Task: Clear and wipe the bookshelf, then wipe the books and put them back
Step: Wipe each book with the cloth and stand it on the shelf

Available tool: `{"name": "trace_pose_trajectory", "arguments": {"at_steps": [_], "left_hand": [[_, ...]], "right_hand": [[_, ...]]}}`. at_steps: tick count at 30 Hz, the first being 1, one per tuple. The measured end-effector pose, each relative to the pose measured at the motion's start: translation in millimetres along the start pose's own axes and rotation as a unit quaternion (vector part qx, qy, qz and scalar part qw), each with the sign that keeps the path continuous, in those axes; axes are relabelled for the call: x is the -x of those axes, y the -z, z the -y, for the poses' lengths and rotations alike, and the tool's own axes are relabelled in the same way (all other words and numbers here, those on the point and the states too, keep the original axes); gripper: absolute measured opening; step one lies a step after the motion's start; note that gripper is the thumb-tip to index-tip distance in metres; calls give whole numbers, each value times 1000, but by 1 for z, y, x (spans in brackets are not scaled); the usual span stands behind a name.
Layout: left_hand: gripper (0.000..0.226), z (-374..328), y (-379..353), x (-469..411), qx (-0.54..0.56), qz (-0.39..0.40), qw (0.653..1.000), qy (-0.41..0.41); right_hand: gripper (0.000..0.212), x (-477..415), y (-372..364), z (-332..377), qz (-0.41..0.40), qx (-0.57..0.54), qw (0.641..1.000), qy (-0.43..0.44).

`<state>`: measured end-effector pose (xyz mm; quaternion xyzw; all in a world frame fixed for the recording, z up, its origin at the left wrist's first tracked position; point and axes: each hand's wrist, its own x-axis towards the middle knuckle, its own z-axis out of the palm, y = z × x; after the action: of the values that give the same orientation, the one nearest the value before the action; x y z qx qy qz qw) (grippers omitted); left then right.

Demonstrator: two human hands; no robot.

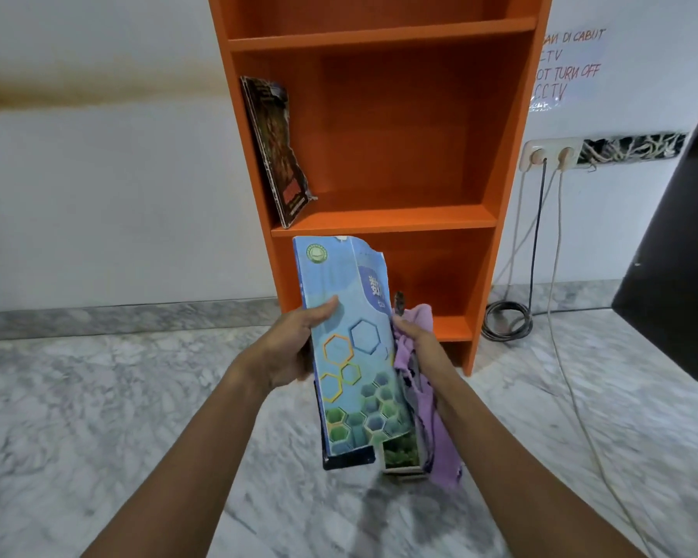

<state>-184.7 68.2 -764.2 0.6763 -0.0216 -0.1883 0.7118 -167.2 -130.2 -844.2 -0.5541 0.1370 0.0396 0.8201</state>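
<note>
I hold a stack of books (353, 348) upright in front of the orange bookshelf (383, 126); the front one has a blue cover with hexagons. My left hand (295, 344) grips the stack's left edge, thumb on the cover. My right hand (414, 340) presses the right side of the stack together with a purple cloth (428, 416) that hangs down past the books. A dark book (277, 151) leans against the left wall of the middle shelf.
Marble floor (97, 416) lies below. Right of the bookshelf, wall sockets (549, 155) feed cables that run down to a coil (506, 320) on the floor. A dark panel (681, 255) juts in at the right edge.
</note>
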Motion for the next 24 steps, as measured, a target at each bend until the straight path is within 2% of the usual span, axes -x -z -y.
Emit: {"name": "trace_pose_trajectory", "arguments": {"at_steps": [2,4,6,8,11,13,16,20,24], "left_hand": [[33,-15,11,2,-55,-19,998,-5],[33,-23,19,3,-144,-39,989,0],[27,-22,23,9,-202,-24,979,4],[27,-20,26,10,-188,-12,982,-6],[27,-24,23,2,-137,-50,987,-67],[25,-36,22,-9,-130,-95,980,-113],[23,-62,24,-25,-132,-138,968,-164],[19,-105,36,-59,-138,-170,952,-214],[18,-134,52,-109,-148,-222,932,-246]], "right_hand": [[39,1,-5,7,-12,30,998,47],[31,1,-8,17,-22,18,994,109],[21,1,-12,34,-58,9,985,161],[16,-2,-17,54,-74,-5,974,214],[27,-15,-27,78,-101,38,960,259],[26,-22,-37,94,-88,79,950,289],[43,-42,-53,117,-71,135,935,320],[34,-78,-81,160,-87,221,902,361],[40,-122,-108,195,-105,272,884,367]]}}
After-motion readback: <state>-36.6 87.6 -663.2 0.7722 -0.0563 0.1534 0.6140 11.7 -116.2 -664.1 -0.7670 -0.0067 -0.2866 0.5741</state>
